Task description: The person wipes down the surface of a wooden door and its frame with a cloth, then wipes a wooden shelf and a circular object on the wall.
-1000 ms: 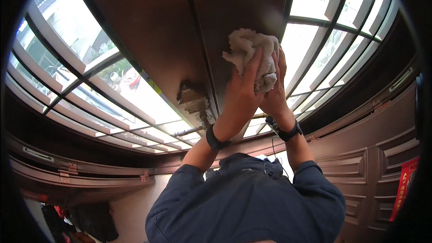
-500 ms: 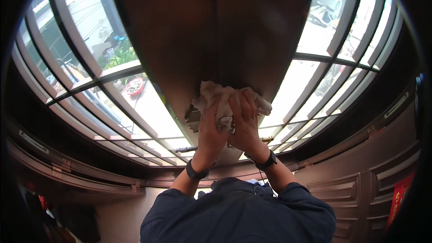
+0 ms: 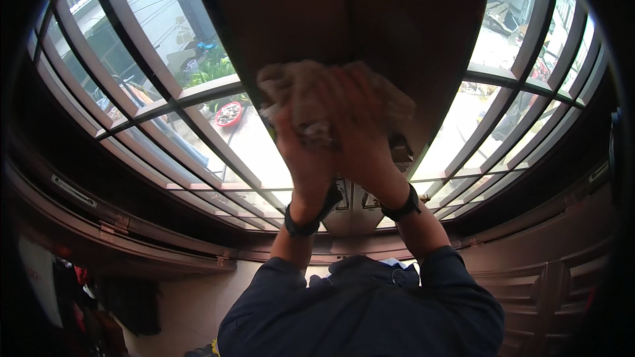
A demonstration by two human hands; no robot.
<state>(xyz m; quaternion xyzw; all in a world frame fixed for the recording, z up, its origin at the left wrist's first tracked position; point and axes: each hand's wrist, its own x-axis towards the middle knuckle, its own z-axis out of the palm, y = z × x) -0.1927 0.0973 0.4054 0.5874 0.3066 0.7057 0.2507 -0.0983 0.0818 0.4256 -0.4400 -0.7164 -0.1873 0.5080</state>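
Beige cloth point(image 3: 278, 82), crumpling over the dark door point(image 3: 291, 13)
I'm seeing left hand point(image 3: 304, 152) and right hand point(image 3: 365, 145) clasping it, half-curled, fingertips blurring.

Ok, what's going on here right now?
The person's left hand and right hand hold a bunched, pale cloth together over a dark brown panel, with barred windows on either side. Hands and cloth are blurred, so finger detail is unclear. Each wrist wears a black band.
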